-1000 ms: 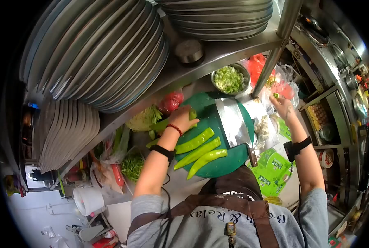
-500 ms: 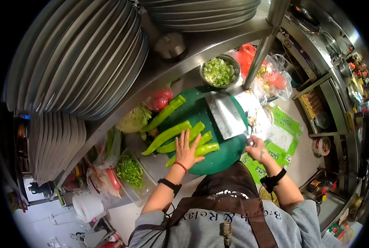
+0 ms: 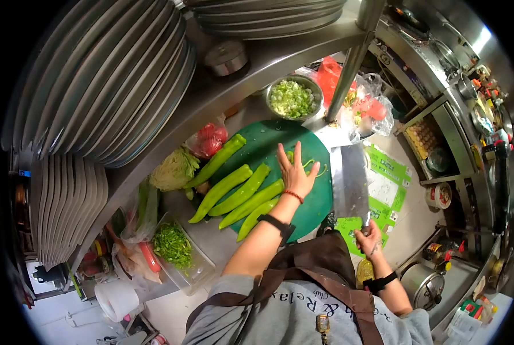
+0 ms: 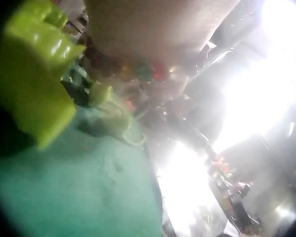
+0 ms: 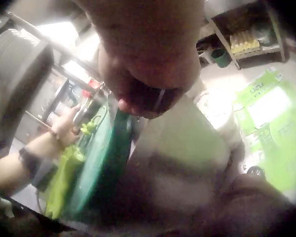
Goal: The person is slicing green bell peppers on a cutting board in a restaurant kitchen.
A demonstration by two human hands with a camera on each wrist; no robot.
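My left hand [image 3: 297, 175], fingers spread, lies over small green stem pieces [image 3: 310, 165] on the right part of the round green board [image 3: 257, 131]. Several long green peppers [image 3: 228, 190] lie left of it, some reaching past the board's edge. With my right hand [image 3: 369, 237] I grip the handle of a cleaver, its broad blade [image 3: 350, 181] held beside the board's right edge. In the left wrist view, the stem pieces [image 4: 113, 116] sit near a cut pepper [image 4: 32, 84]. The right wrist view shows my right hand [image 5: 143, 64] curled round the dark handle.
A metal bowl of chopped greens [image 3: 293, 99] stands behind the board. Left are a cabbage [image 3: 175, 169], a red-wrapped bundle [image 3: 209, 140] and a clear tray of cut greens [image 3: 195, 270]. A metal shelf with stacked plates [image 3: 113, 75] overhangs, its post [image 3: 347, 72] behind the board's right side.
My left hand has moved from the peppers rightward to the stem pieces. My right hand took hold of the cleaver, which has left the board toward the right. The head view has shifted.
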